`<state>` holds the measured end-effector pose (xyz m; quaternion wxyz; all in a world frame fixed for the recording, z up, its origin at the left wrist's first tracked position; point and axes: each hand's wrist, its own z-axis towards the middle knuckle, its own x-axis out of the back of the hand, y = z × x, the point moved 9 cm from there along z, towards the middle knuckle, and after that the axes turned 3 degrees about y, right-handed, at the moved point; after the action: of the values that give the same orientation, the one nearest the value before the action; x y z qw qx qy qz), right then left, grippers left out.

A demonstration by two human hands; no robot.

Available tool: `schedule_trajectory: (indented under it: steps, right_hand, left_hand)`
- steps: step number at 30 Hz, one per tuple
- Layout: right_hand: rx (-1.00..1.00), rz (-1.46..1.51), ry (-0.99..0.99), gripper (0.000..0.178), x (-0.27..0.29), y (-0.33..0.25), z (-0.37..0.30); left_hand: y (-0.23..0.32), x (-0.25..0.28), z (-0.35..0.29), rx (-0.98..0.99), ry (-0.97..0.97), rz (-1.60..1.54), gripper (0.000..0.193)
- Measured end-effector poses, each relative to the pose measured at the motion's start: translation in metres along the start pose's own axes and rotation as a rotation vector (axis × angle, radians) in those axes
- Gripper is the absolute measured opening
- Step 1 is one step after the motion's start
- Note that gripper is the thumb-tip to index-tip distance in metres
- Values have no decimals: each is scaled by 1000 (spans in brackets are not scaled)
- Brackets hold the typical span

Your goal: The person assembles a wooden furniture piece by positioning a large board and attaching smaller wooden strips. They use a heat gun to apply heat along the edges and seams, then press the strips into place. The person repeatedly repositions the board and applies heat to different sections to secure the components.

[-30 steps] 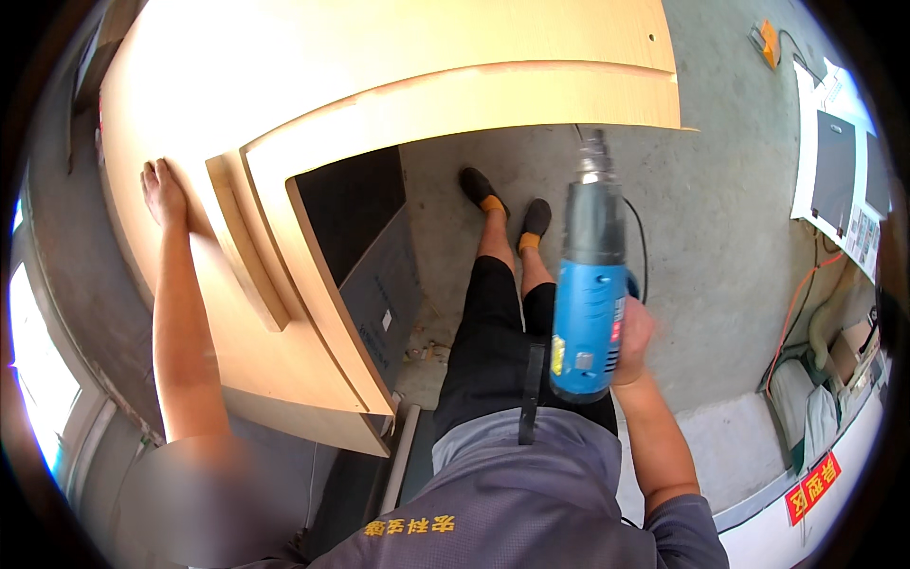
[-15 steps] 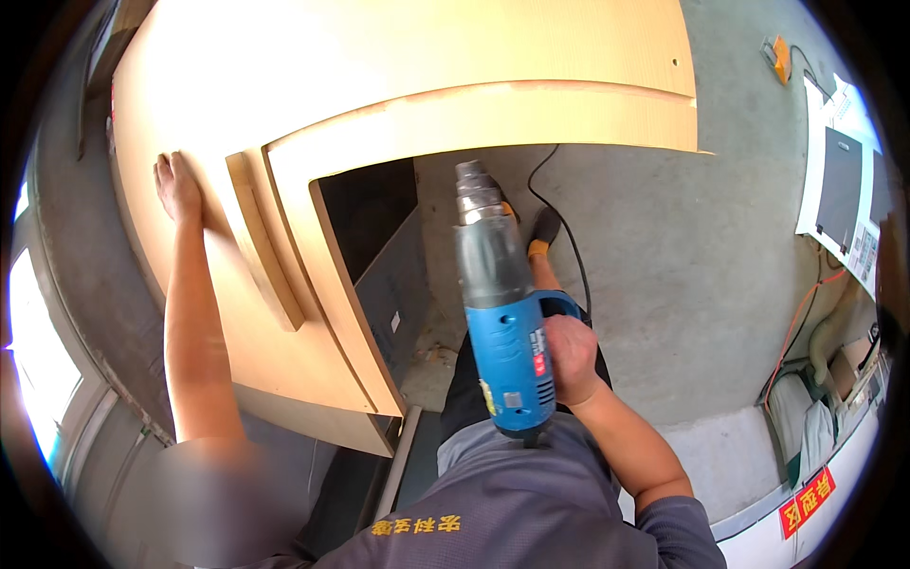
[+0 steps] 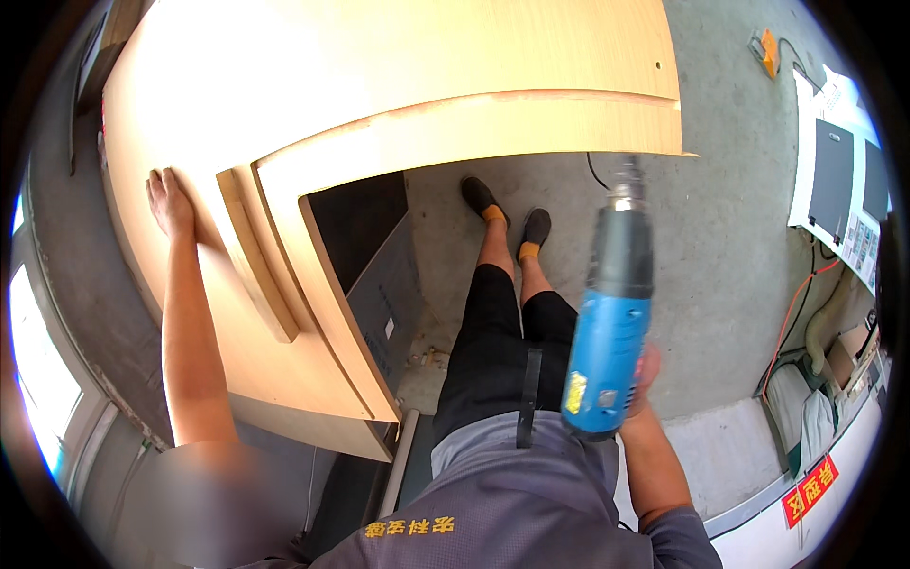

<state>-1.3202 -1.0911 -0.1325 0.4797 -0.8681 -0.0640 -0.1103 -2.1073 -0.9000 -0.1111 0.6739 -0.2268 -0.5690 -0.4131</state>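
Observation:
My right hand [image 3: 647,377] is wrapped round the handle of a blue and dark grey heat gun [image 3: 607,346]. Its metal nozzle points away from me, close to the edge of a large light wood panel [image 3: 455,47]. Motion smears the heat gun slightly. At the left, my left hand [image 3: 172,207] lies flat on the panel with its fingers stretched out. Beside that hand, a narrow wooden bar [image 3: 254,254] lies on the panel's surface. A thin edging band [image 3: 531,119] in the same wood colour runs along the panel's near side.
Below the panel's cut-out stands a dark grey board [image 3: 384,303]. A black cord [image 3: 595,173] shows near my feet on the concrete floor [image 3: 730,284]. To the right are a white machine [image 3: 834,180], an orange hose [image 3: 794,308] and a green-grey bag [image 3: 796,408]. A window [image 3: 47,365] is at the left.
My right hand has swung the heat gun to the right, away from the cut-out, uncovering my legs and feet. My left hand stays on the panel.

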Motion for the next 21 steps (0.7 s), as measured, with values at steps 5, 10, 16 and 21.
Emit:
schedule_trajectory:
  steps: [5, 10, 16, 21]
  right_hand:
    - [768, -284, -281, 30, -103, -110, -1]
    - [755, -217, -389, 25, -155, -126, -3]
    - [670, -269, -279, 15, -108, -106, 2]
    - [-637, 1265, -213, 54, -52, -9, -27]
  left_hand:
    - [-1, -1, 0, 30, -22, -15, 71]
    - [0, 0, 0, 43, -29, -26, 72]
    - [0, 4, -1, 25, -31, -22, 71]
    - [0, 0, 0, 25, -35, -28, 71]
